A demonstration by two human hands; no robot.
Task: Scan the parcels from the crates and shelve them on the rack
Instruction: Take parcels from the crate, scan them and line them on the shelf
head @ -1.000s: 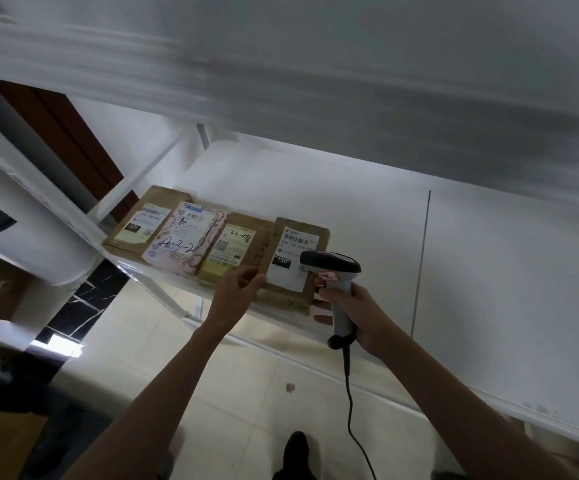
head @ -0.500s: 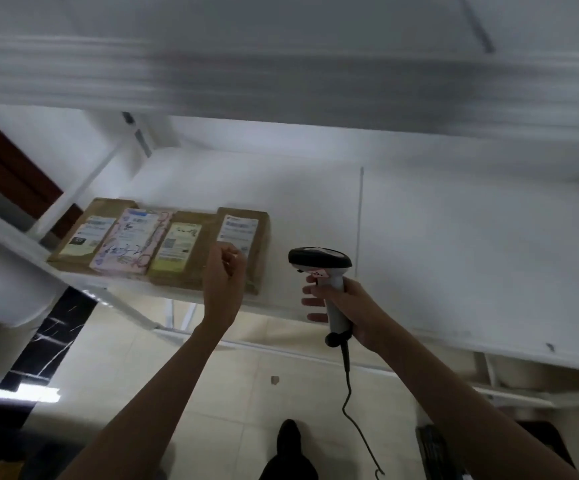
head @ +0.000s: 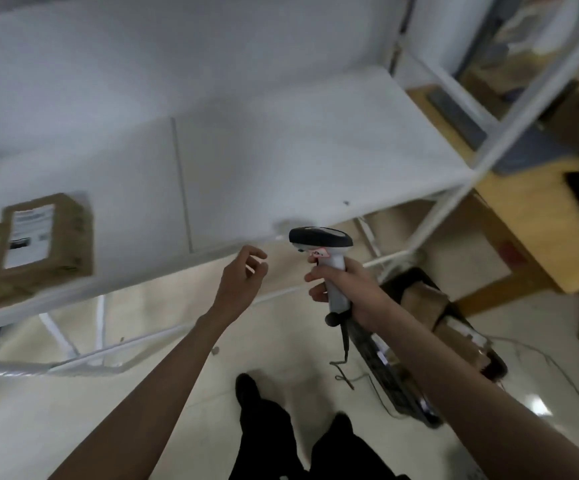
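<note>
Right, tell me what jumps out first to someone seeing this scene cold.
The barcode scanner stands out mid-frame, its handle gripped by the right hand, cable dangling below. Beside it the left hand hangs loosely curled and holds nothing. At the far left a brown parcel with a white label lies on the white rack shelf.

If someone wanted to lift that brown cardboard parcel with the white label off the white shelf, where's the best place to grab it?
Grip the brown cardboard parcel by its near edge, which lies close to the white shelf's open front lip, coming from the front. It lies flat with another parcel apparently against its left side, while its right side is free, so the empty left hand could probably also pinch there.
</note>
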